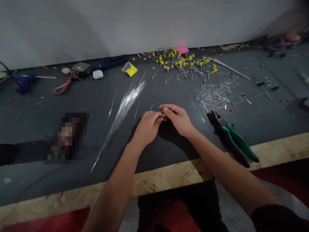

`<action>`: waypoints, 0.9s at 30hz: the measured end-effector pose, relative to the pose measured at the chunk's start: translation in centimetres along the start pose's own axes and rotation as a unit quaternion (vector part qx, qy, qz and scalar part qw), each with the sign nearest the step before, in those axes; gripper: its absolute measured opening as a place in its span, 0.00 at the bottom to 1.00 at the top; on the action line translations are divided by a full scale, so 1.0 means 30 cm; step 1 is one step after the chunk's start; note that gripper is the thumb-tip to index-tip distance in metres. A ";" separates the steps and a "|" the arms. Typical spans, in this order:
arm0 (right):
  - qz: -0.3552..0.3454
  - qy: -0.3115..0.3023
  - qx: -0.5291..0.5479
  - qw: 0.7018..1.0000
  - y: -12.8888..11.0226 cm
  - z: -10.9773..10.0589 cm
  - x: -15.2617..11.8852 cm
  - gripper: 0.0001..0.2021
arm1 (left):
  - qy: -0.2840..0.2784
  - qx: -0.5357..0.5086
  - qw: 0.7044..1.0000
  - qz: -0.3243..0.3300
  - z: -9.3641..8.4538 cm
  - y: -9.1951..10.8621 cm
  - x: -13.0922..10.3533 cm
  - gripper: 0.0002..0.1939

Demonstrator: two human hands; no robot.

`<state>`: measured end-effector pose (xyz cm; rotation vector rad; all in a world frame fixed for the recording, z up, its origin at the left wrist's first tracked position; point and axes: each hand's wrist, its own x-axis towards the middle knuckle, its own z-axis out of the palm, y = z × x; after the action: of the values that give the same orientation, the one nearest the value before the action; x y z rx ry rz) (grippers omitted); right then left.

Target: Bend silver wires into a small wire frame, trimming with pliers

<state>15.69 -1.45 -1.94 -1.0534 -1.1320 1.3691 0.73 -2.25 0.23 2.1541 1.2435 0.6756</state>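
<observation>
Both my hands meet over the dark tabletop, near its middle. My left hand [150,125] is closed, thumb and fingers pinching a thin metal wire [154,103] that bows upward in a loop. My right hand [179,117] is closed on the same wire, its fingertips almost touching the left ones. Fingers hide much of the wire. Left of my hands lies a long bundle of straight silvery wires [125,108], with one short wire [135,117] between it and my left hand. Right of my right hand rest green-handled pliers [231,133].
Behind the pliers spreads a pile of short wire pieces [216,95]. Yellow-tipped wire pieces [181,61] lie along the wall near a pink lump [181,50]. Further left are a yellow packet [130,69], a white case [98,74], keys [72,73] and a blue glue gun [25,82].
</observation>
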 end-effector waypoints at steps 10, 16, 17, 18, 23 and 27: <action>-0.129 -0.010 -0.200 0.971 -0.021 0.000 -0.017 0.10 | -0.027 -0.065 0.996 -0.062 -0.001 0.009 -0.001 0.12; -0.109 -0.005 -0.190 0.976 -0.020 0.005 -0.021 0.10 | -0.044 -0.106 0.990 -0.084 -0.014 0.025 0.002 0.12; -0.107 -0.009 -0.186 0.977 -0.020 0.007 -0.022 0.10 | -0.047 -0.117 0.988 -0.085 -0.017 0.027 0.002 0.12; -0.104 -0.013 -0.180 0.978 -0.019 0.008 -0.023 0.10 | -0.051 -0.127 0.987 -0.086 -0.019 0.029 0.002 0.11; -0.058 0.012 -0.113 0.992 -0.014 0.006 -0.016 0.09 | -0.025 -0.138 0.986 -0.087 -0.016 0.030 -0.004 0.09; 0.001 0.049 0.020 0.999 -0.009 -0.004 0.001 0.09 | 0.077 -0.218 0.968 -0.093 0.004 0.018 -0.008 0.12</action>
<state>15.87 -1.39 -1.70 -1.0808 -1.0295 1.3216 1.03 -2.69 0.49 1.6298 1.2214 0.9495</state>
